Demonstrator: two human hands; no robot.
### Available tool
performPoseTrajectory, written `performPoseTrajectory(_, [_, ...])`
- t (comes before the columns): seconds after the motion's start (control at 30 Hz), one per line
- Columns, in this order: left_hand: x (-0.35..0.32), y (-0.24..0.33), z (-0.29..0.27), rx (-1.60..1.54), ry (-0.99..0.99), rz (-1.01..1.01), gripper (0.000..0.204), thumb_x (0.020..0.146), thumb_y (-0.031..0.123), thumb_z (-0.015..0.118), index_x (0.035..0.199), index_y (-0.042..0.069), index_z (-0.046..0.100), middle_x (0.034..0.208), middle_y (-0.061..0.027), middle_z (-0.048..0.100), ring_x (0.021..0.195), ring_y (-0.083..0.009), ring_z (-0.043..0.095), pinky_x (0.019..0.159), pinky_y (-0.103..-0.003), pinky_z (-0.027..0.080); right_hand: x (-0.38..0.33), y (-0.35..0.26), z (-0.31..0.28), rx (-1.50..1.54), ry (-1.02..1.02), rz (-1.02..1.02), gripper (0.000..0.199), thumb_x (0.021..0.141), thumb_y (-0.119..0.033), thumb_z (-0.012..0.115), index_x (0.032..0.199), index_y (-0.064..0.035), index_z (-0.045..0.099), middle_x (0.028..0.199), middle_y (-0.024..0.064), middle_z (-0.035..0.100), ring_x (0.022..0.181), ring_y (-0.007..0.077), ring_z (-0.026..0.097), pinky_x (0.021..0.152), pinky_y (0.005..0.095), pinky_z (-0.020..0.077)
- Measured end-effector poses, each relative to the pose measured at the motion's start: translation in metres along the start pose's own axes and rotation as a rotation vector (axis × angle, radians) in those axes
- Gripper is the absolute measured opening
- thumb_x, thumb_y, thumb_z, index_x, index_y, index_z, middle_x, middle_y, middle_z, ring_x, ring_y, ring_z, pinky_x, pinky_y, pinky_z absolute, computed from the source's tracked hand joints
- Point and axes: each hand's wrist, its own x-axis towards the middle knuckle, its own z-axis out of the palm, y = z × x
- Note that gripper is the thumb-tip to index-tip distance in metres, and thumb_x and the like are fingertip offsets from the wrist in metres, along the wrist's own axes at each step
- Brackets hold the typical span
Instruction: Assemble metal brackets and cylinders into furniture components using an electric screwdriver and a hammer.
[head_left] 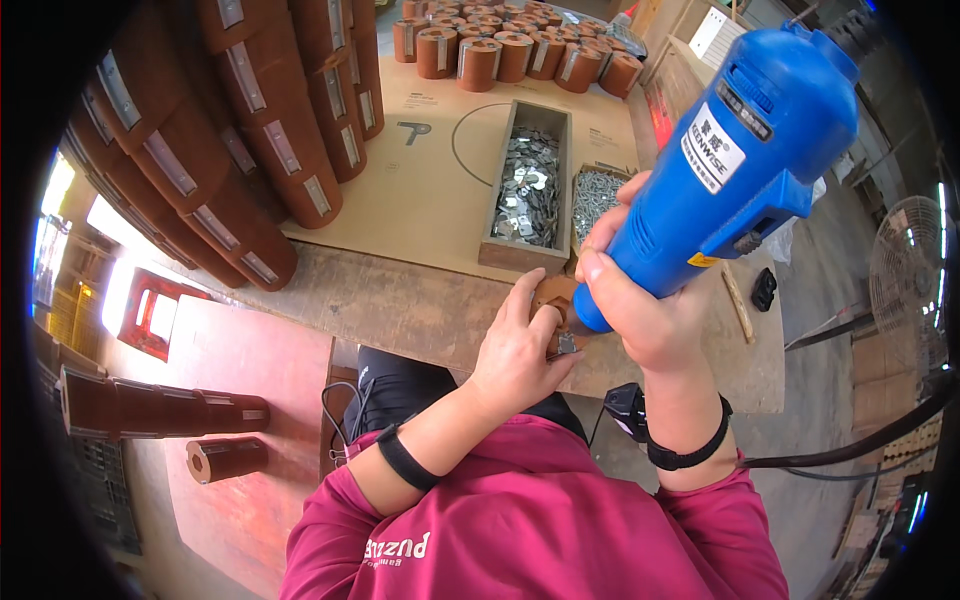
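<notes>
My right hand (645,310) is wrapped round a large blue electric screwdriver (690,215), its nose tilted down toward the bench edge. Just left of that nose, my left hand (515,345) has its fingers closed over a short brown cylinder (553,290), pressing it to the wood. A small metal plate (567,344) shows at the cylinder's near side, by my left thumb. The tool's tip and much of the cylinder are hidden by the tool and my fingers.
A wooden box (515,255) of flat metal plates stands beyond my hands, beside a box of screws (597,195). Brown cylinders (480,60) stand at the back; tall stacks (250,110) rise at left. More cylinders (227,459) lie on a lower red surface. A cable (850,455) runs right.
</notes>
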Motion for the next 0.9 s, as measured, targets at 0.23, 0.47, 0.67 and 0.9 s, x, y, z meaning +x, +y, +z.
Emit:
performPoseTrajectory(0.23, [0.001, 0.004, -0.003, -0.011, -0.012, -0.044, 0.04, 0.056, 0.013, 0.076, 0.085, 0.0, 0.051, 0.121, -0.0299, 0.037, 0.101, -0.0435, 0.049, 0.084, -0.042, 0.045, 0.0, 0.004, -0.007, 0.061, 0.009, 0.05, 0.047, 0.068, 0.004, 0.055, 0.112, 0.0009, 0.036, 0.074, 0.0086, 0.054, 0.065, 0.0156, 0.055, 0.061, 0.029, 0.0459])
performPoseTrajectory(0.47, [0.001, 0.006, -0.003, 0.032, -0.014, -0.048, 0.042, 0.056, 0.015, 0.077, 0.086, 0.001, 0.052, 0.123, -0.0267, 0.036, 0.099, -0.0401, 0.05, 0.081, -0.04, 0.046, 0.001, 0.01, -0.03, 0.119, 0.045, -0.015, 0.058, 0.069, -0.003, 0.054, 0.122, 0.0048, 0.031, 0.072, 0.0089, 0.052, 0.062, 0.0178, 0.054, 0.061, 0.0305, 0.0468])
performPoseTrajectory(0.67, [0.007, 0.014, -0.004, 0.191, -0.004, -0.022, 0.042, 0.053, 0.019, 0.08, 0.084, 0.003, 0.056, 0.123, -0.0226, 0.038, 0.108, -0.0407, 0.043, 0.09, -0.043, 0.04, -0.014, 0.024, -0.079, 0.397, 0.454, -0.021, 0.054, 0.072, -0.008, 0.054, 0.123, -0.0034, 0.036, 0.073, 0.0076, 0.05, 0.063, 0.0186, 0.051, 0.059, 0.0346, 0.0455])
performPoseTrajectory(0.9, [0.015, -0.007, -0.055, 0.197, -0.238, 0.108, 0.041, 0.051, 0.017, 0.078, 0.086, 0.005, 0.06, 0.124, -0.0212, 0.039, 0.112, -0.0417, 0.039, 0.093, -0.043, 0.037, -0.068, 0.085, -0.136, 0.428, 0.782, 0.348, 0.044, 0.071, -0.011, 0.056, 0.113, -0.0067, 0.041, 0.069, 0.0064, 0.049, 0.06, 0.0194, 0.049, 0.056, 0.0353, 0.0437])
